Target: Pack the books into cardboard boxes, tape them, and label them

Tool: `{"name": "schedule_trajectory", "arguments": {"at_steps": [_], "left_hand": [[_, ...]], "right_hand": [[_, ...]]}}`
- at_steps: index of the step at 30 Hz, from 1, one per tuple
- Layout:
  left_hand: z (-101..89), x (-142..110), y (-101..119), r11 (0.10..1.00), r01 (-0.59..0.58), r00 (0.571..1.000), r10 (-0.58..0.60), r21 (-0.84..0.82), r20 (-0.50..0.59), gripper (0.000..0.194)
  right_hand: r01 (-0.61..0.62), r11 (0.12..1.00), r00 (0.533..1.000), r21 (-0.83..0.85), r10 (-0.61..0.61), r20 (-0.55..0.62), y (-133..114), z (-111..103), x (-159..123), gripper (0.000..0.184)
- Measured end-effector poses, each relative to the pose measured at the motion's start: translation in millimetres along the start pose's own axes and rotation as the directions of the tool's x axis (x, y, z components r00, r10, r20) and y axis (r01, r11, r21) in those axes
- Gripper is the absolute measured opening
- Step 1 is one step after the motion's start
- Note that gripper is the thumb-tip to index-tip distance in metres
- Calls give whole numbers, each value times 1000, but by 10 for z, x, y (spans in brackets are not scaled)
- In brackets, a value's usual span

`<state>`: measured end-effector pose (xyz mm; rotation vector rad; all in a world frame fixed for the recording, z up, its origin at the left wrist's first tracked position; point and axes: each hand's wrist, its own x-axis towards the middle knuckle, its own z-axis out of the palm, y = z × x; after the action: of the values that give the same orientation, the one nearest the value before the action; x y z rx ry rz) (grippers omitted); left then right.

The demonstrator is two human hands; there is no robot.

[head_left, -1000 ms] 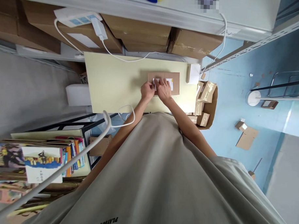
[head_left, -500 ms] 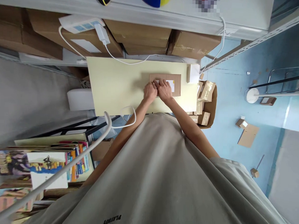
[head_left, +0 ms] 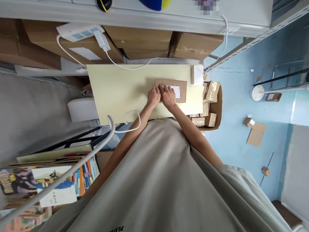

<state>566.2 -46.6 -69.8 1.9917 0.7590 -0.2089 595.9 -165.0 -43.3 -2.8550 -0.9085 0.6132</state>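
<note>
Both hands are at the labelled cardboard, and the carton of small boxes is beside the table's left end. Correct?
Wrong end: the head view shows the carton of small boxes beside the table's right end. The left hand and right hand are indeed at the labelled cardboard.

Grey shirt, near side of the table: PLAYBOY, upside down. Only legible text. White label on the cardboard box, on the table: print too small. Shelf tag beyond the table, magazine cover left of its near side: lettering unreadable.
</note>
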Motion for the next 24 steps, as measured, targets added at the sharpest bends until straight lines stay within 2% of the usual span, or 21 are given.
{"name": "schedule_trajectory", "arguments": {"at_steps": [3,6,8,10,12,13,15,16,17,19,20,22,24], "left_hand": [[-37,-34,-8,999,53,998,-53,-6,28,31],[-51,-58,-8,997,68,996,-65,-42,52,34],[-59,-75,-26,995,61,996,-55,-85,71,32],[-84,-111,-77,991,43,996,-32,-126,85,26],[-138,-170,-167,987,19,997,-7,-157,77,12],[-173,-204,-223,986,11,998,0,-167,66,12],[-244,-270,-341,984,31,998,-20,-173,67,44],[-272,-299,-396,984,61,995,-46,-169,93,62],[-290,-324,-444,983,100,988,-79,-156,136,76],[-295,-366,-511,980,161,966,-132,-118,223,93],[-286,-385,-532,980,169,960,-140,-105,243,97],[-262,-426,-552,986,142,968,-121,-86,220,99],[-247,-480,-550,993,88,985,-76,-75,153,94]], "right_hand": [[-6,1000,1000,8,6,15,-74,56,-242,67],[43,999,997,12,-43,57,-135,143,-582,69],[52,998,997,38,-54,63,-115,180,-688,70],[16,993,1000,117,-18,13,16,194,-687,68],[-85,963,987,254,117,-113,272,203,-660,62],[-155,926,956,343,228,-185,432,216,-663,62],[-306,789,834,533,492,-250,745,275,-722,69],[-355,698,784,622,585,-208,868,321,-774,75],[-385,609,758,693,637,-139,955,378,-832,80],[-404,474,756,783,655,-6,1007,503,-943,89],[-396,436,765,808,644,28,983,563,-988,92],[-354,410,774,840,632,17,889,653,-1062,95],[-290,430,773,855,632,-55,803,689,-1143,96]]}}
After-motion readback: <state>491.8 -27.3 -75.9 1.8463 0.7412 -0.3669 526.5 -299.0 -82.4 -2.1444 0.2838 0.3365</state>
